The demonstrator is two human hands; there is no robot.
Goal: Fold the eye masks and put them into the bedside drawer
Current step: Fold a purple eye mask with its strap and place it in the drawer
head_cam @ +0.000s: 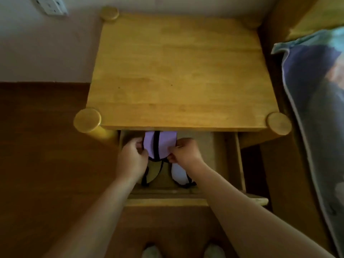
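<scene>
A folded purple eye mask (164, 144) with a black strap down its middle is held inside the open bedside drawer (219, 164). My left hand (133, 155) pinches its left edge and my right hand (183, 150) pinches its right edge. Its far end is hidden under the tabletop's front edge. Nearer to me on the drawer floor lie an olive-coloured mask (151, 173) with black trim and a white mask (179, 174), partly covered by my wrists.
The wooden bedside table's top (178, 71) is bare, with round post caps at its corners. A bed with a blue patterned cover (316, 108) runs along the right. Brown floor (46, 146) lies to the left, and a wall socket (50, 5) is at the top left.
</scene>
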